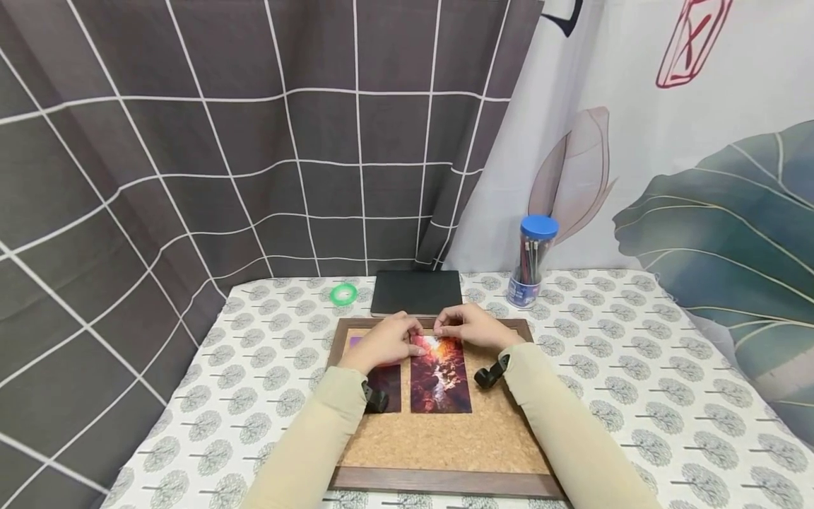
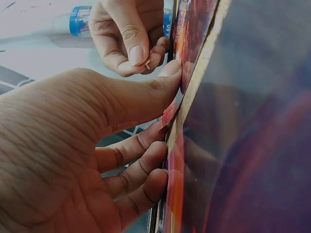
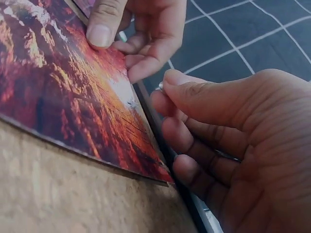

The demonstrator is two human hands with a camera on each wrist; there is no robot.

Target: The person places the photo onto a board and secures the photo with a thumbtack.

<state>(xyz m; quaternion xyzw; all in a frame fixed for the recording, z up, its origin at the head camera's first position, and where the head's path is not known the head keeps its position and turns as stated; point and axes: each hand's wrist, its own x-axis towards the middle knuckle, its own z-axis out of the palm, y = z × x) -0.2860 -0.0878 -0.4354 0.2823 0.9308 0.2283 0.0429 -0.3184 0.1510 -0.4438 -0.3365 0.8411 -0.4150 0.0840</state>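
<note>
My left hand (image 1: 389,343) pinches the top-left corner of a red and orange glossy print (image 1: 440,382), its thumb on the printed face. The print lies on a wood-framed cork board (image 1: 439,442); its top corner looks slightly raised in the left wrist view. My right hand (image 1: 475,327) is just above the print's upper right edge. Between thumb and index finger it holds a tiny thumbtack (image 2: 147,64), its short metal point showing. A second, purple-dark print (image 1: 391,392) lies on the board at the left, partly hidden by my left hand and wrist.
Behind the board lies a black flat notebook-like item (image 1: 416,292). A green tape roll (image 1: 343,294) is at the back left. At the back right stands a clear jar of pencils (image 1: 526,272) with a blue lid. The tablecloth (image 1: 267,382) has a tree pattern.
</note>
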